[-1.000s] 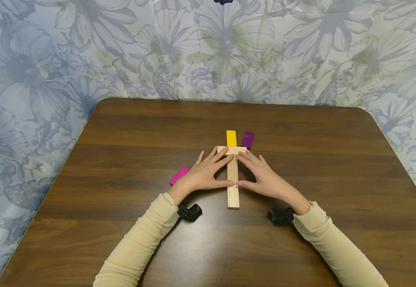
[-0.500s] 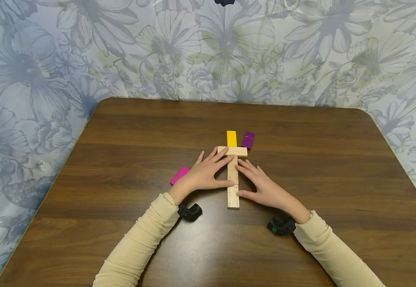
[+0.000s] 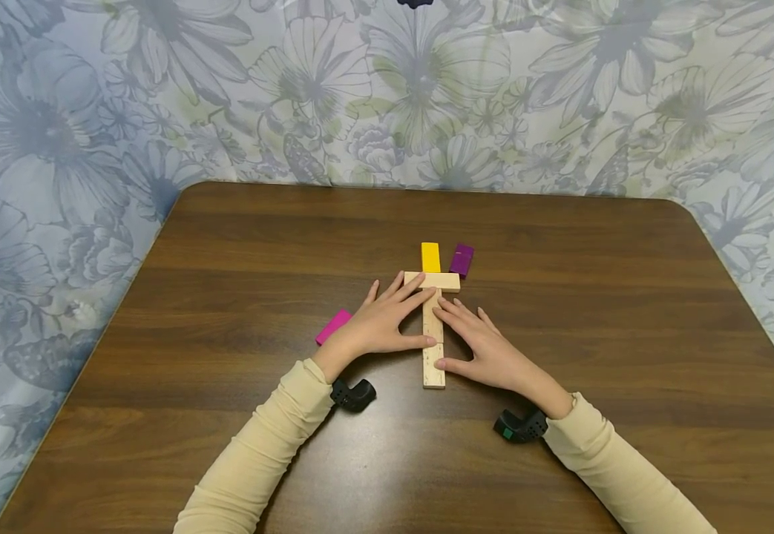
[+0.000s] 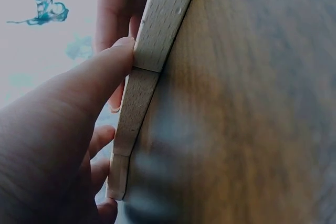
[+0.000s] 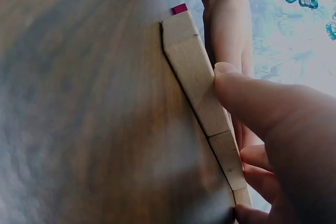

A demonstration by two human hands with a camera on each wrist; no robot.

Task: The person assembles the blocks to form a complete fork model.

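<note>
Plain wooden blocks lie in a T on the table. A crosspiece block [image 3: 443, 282] tops a stem made of an upper block [image 3: 432, 326] and a lower block [image 3: 434, 377]. My left hand [image 3: 383, 324] stays at the left side, its extended fingertips touching the crosspiece and the stem top, its thumb at the seam between the stem blocks. My right hand [image 3: 490, 348] rests its fingertips on the stem's right side, with the thumb on the lower block. In the right wrist view, that thumb [image 5: 231, 85] touches the wood.
Beyond the crosspiece lies a yellow block [image 3: 430, 257], with a purple block [image 3: 461, 260] to its right. A magenta block [image 3: 333, 327] is partly hidden behind the left wrist. The brown table [image 3: 594, 297] reaches back to a flower-patterned cloth [image 3: 420, 111].
My right hand has slid back from the crosspiece toward me along the stem, then slightly left onto it. The left hand and the blocks have stayed in place.
</note>
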